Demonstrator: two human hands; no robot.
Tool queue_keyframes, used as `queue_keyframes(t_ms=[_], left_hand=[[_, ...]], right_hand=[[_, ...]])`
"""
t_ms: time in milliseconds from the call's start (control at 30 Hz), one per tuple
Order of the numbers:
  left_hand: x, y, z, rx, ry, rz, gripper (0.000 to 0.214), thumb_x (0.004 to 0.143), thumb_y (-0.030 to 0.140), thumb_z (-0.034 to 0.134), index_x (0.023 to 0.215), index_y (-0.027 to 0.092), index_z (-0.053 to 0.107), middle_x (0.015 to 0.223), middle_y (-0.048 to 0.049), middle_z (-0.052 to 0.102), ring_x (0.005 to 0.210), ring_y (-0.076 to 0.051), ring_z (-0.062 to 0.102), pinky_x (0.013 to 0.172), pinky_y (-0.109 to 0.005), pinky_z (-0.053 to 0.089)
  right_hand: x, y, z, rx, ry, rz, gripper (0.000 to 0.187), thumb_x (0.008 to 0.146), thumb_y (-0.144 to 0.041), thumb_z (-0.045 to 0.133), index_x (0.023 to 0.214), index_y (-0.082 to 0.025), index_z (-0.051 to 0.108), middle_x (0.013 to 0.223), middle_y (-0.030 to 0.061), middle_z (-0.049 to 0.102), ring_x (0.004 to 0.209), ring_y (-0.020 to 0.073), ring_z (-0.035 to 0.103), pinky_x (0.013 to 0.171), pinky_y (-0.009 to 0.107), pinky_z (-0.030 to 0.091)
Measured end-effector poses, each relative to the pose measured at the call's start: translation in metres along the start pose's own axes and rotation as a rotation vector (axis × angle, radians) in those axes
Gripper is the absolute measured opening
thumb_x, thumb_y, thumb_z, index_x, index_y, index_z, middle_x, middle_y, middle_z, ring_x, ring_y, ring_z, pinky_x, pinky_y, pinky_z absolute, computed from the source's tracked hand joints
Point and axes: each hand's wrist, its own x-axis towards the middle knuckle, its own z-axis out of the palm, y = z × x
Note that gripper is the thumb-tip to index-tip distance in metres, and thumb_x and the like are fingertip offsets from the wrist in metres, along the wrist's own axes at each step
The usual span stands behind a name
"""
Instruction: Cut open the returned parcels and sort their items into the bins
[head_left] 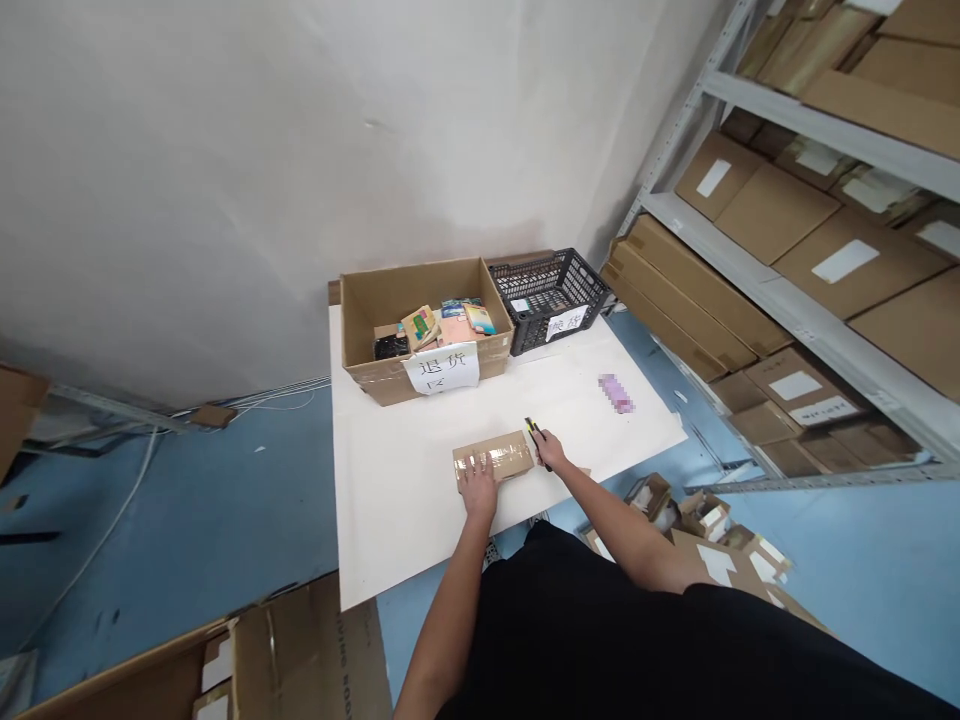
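Observed at a white table [390,520]: a small taped parcel [501,456] lies flat near the front edge, directly ahead of the person. The left hand [478,492] rests palm-down on the parcel's near left part, fingers extended and unclenched, pressing rather than gripping. The right hand [551,452] is closed around a slim yellow-and-black cutter [533,430], its tip just beside the parcel's right end; whether a blade is extended is too small to tell. Further back stand an open cardboard box [358,330] holding assorted small packets, with a paper label on its front, and touching its right side a black plastic crate [577,285], also labelled. A pink item [616,393] lies apart to the right. Shelving [795,300] loaded with cartons runs along the right; more cartons sit on the floor. Assessment of hazards: the holding hand lies on the same surface along which the tool could travel, so a slip across the glossy tape could, in my judgement, carry the tip towards the left fingers. The parcel is restrained by downward pressure only and may skid on the smooth tabletop. A deep stroke could score whatever is inside. The parcel's closeness to the table edge adds a risk of it being pushed off
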Motion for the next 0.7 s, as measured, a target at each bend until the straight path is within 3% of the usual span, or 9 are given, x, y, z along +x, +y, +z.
queue_keyframes(t_ms=[200, 367, 567, 700], left_hand=[[0.002, -0.006, -0.002, -0.024, 0.006, 0.028, 0.069, 0.098, 0.044, 0.064, 0.162, 0.028, 0.045, 0.17, -0.0152, 0.038, 0.158, -0.039, 0.03, 0.121, -0.055, 0.037], [0.003, -0.006, -0.008, -0.016, -0.004, 0.027, 0.066, 0.099, 0.048, 0.063, 0.161, 0.028, 0.047, 0.17, -0.0153, 0.039, 0.157, -0.039, 0.032, 0.12, -0.054, 0.039], [0.003, -0.007, -0.01, -0.024, -0.001, 0.036, 0.065, 0.098, 0.044, 0.065, 0.159, 0.028, 0.049, 0.169, -0.0149, 0.04, 0.156, -0.04, 0.033, 0.119, -0.056, 0.039], [0.002, -0.007, -0.008, -0.011, 0.0, 0.029, 0.064, 0.098, 0.044, 0.065, 0.159, 0.031, 0.049, 0.169, -0.0133, 0.04, 0.155, -0.039, 0.033, 0.116, -0.056, 0.043]], right_hand=[[-0.023, 0.017, -0.02, -0.115, -0.085, -0.01, 0.049, 0.102, -0.064, 0.056, 0.075, -0.023, 0.052, 0.047, -0.0057, 0.055, 0.034, 0.0111, 0.049, 0.044, 0.022, 0.037], [-0.023, 0.012, -0.023, -0.162, -0.059, -0.023, 0.048, 0.107, -0.056, 0.051, 0.072, -0.023, 0.049, 0.043, -0.007, 0.051, 0.032, 0.0108, 0.047, 0.045, 0.022, 0.038], [-0.024, 0.017, -0.027, -0.141, -0.163, -0.011, 0.051, 0.103, -0.065, 0.053, 0.074, -0.022, 0.052, 0.047, -0.0055, 0.055, 0.034, 0.0116, 0.048, 0.043, 0.023, 0.037], [-0.028, 0.022, -0.042, -0.209, -0.256, 0.017, 0.054, 0.1, -0.068, 0.056, 0.073, -0.022, 0.051, 0.047, -0.005, 0.055, 0.035, 0.0109, 0.048, 0.043, 0.022, 0.038]])
